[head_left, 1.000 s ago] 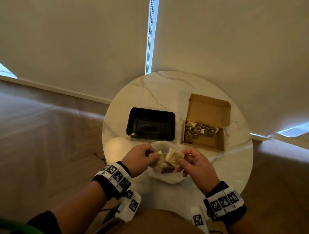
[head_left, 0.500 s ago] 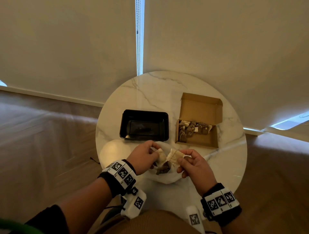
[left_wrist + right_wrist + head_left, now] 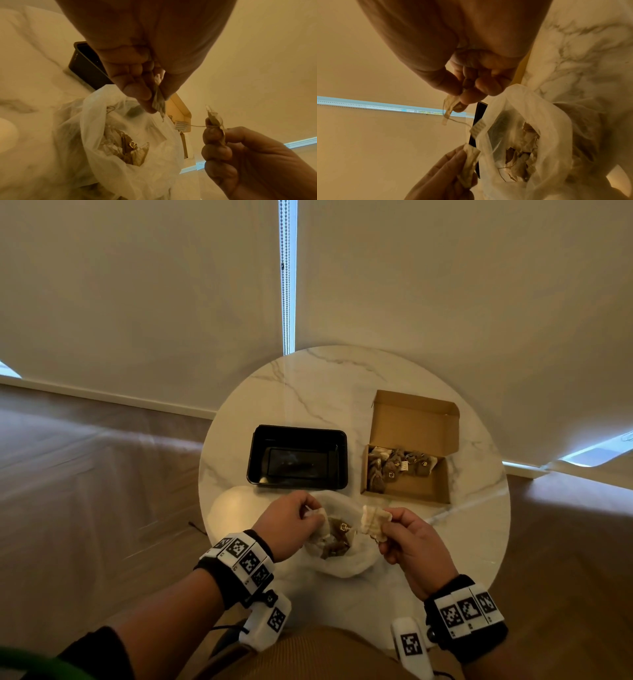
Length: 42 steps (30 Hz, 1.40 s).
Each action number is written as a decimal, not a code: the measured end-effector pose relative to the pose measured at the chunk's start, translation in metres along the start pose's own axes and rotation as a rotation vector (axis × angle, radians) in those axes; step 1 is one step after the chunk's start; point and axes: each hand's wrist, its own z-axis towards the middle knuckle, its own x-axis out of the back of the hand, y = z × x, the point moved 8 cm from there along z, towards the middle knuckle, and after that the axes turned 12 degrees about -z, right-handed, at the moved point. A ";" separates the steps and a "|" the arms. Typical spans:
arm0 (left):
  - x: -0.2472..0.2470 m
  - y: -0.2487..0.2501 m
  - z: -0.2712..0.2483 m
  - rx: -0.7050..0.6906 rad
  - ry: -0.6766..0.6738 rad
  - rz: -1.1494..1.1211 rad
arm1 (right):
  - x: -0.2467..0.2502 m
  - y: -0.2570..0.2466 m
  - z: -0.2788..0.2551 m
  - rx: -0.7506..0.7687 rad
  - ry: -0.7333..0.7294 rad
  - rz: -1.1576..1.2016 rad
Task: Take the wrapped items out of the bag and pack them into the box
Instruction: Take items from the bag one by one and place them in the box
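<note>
Papery wrapped item point(image 3: 375, 520) stands near upright, pinched by right hand point(image 3: 412, 546).

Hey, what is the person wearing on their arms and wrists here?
Each wrist carries a black band faced with white blocks printed with black square codes. A white camera unit with the same kind of code hangs below each band. A dark sleeve covers the left upper forearm.

Round marble table point(image 3: 308, 392) w/ black tray point(image 3: 297, 455), open cardboard box point(image 3: 407, 479) & plastic bag point(image 3: 346, 563) on it.
</note>
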 end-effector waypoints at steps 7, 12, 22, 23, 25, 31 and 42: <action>-0.009 0.027 0.006 -0.127 -0.018 0.040 | -0.011 -0.006 0.002 0.048 -0.092 -0.052; -0.018 0.034 0.004 -0.070 -0.126 -0.031 | -0.016 -0.012 0.007 0.085 -0.098 -0.048; -0.014 0.046 0.002 -0.112 -0.103 -0.122 | -0.027 -0.014 0.009 0.112 -0.129 -0.022; -0.012 0.048 0.004 -0.126 -0.091 -0.112 | -0.029 -0.014 0.008 0.099 -0.148 -0.003; -0.010 0.052 0.004 -0.147 -0.073 -0.097 | -0.037 -0.014 0.007 0.051 -0.220 0.051; 0.000 0.062 0.005 -0.210 0.001 -0.085 | -0.053 -0.017 0.001 0.100 -0.365 -0.083; 0.015 0.055 0.009 -0.189 0.073 -0.178 | -0.054 -0.009 -0.003 0.068 -0.369 -0.094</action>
